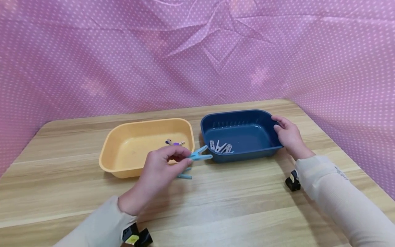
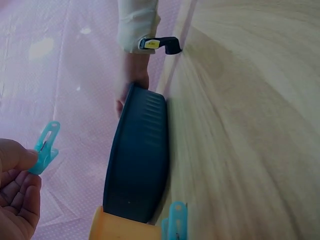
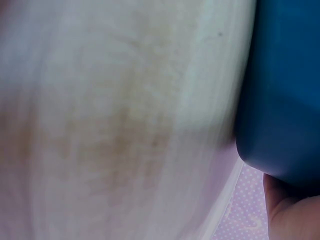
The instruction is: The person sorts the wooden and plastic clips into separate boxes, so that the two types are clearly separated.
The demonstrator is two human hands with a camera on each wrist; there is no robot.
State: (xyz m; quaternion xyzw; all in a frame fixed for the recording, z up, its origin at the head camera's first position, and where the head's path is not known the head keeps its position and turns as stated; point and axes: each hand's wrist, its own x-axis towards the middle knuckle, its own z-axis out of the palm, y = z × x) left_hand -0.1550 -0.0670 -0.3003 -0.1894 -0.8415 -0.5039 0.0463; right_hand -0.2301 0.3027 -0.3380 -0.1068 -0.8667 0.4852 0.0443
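Note:
My left hand (image 1: 162, 168) pinches a light blue clothespin (image 1: 200, 155) between thumb and fingers, in the air in front of the gap between the two basins. In the left wrist view the same clothespin (image 2: 46, 150) points away from the fingertips. Below the hand, a second light blue clothespin (image 1: 185, 176) is partly hidden beside the yellow basin (image 1: 120, 173). My right hand (image 1: 290, 136) grips the right end of the dark blue basin (image 1: 247, 156) at its rim. Several whitish clothespins (image 1: 220, 147) lie in that basin's near left corner.
Inside the yellow basin, a few small clips (image 1: 176, 143), some with purple parts, sit at the right side, partly behind the left hand. Both basins stand on a wood-grain table (image 1: 234, 206). A pink dotted cloth (image 1: 197, 68) hangs behind and around it.

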